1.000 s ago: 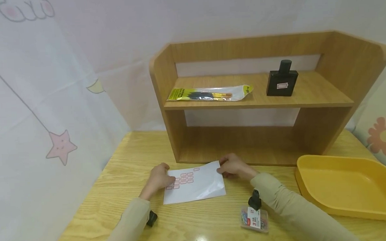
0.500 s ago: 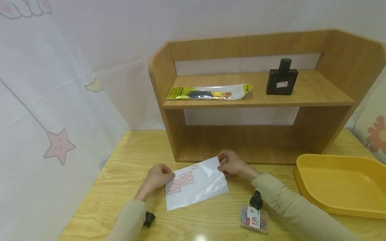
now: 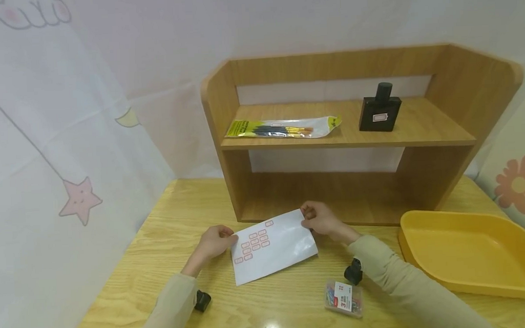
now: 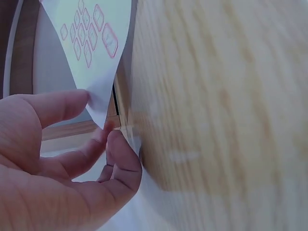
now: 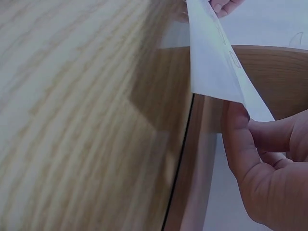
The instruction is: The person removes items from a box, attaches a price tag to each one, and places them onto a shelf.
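A white sheet of label stickers point(image 3: 288, 246) with several small red-outlined labels on its left half is held tilted above the table, in front of the shelf. My left hand point(image 3: 214, 242) pinches its upper left corner between thumb and fingers. On the other side, my right hand point(image 3: 324, 219) pinches the upper right edge. The left wrist view shows the sheet point(image 4: 96, 43) narrowing to the corner at my left hand point(image 4: 72, 163). Seen from the right wrist, the sheet point(image 5: 214, 62) bends slightly where my right hand point(image 5: 269, 159) grips it.
A wooden shelf point(image 3: 349, 144) stands behind, bearing a bag of paintbrushes point(image 3: 283, 128) and a black bottle point(image 3: 379, 115), each with a small label. A yellow tray point(image 3: 474, 282) sits at the right. A clear box of colourful paper clips point(image 3: 344, 299) lies near my right wrist.
The sheet has risen off the table and tilted, its right side higher, then shifted slightly right. My right hand has moved up and to the right; both hands keep their grip.
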A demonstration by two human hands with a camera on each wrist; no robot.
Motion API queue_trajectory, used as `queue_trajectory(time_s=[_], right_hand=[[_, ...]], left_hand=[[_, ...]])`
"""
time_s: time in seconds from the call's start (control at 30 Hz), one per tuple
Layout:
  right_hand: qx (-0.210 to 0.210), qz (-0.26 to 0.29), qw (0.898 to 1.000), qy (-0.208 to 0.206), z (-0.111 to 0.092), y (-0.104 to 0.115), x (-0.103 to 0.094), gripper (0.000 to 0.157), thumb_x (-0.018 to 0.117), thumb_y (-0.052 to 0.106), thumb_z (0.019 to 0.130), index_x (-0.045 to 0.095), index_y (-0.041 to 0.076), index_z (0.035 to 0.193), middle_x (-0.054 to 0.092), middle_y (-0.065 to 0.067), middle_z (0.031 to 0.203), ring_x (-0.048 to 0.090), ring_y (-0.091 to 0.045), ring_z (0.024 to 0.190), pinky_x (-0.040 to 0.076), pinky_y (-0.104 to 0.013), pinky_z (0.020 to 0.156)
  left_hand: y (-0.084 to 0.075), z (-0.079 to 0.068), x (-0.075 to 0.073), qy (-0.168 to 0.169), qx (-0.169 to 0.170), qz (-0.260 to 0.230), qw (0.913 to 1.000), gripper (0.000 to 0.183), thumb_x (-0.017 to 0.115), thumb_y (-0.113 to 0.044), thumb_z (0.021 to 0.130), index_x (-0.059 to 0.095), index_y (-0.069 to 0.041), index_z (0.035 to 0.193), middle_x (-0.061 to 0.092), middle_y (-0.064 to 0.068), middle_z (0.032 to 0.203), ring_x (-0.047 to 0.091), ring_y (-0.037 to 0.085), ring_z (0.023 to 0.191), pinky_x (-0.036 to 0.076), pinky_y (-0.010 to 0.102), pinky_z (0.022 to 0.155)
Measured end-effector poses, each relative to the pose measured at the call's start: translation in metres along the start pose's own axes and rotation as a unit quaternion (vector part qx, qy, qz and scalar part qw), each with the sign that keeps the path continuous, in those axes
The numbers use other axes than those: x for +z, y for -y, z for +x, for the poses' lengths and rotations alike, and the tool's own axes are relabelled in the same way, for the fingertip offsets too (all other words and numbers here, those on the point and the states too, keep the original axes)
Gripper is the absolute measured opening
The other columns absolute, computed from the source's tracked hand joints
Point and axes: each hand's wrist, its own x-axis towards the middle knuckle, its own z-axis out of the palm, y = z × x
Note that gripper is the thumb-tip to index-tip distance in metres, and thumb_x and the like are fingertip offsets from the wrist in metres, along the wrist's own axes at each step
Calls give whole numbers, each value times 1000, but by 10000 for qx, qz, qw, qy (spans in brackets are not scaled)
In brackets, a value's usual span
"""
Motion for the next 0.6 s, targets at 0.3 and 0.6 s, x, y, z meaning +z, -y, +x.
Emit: queue_trajectory(time_s=[0.3,0.6], right_hand=[[87,58,9994,-330,-1,8,-16,20,62,-5,86,54,-2,104,54,-12,88,54,-18,69,49,-34,54],[134,61,9974,-702,-6,14,-32,21,62,-3,86,54,-3,106,55,-13,90,52,-17,72,47,-28,53]], left_hand=[[-9,0,0,-15,-59,-1404,9901,18,61,-10,91,58,6,99,64,12,81,62,23,72,49,33,63],[-26,-14,6,443,176,-2333,9712,25,60,-11,93,57,8,110,69,11,83,65,21,72,54,46,74]])
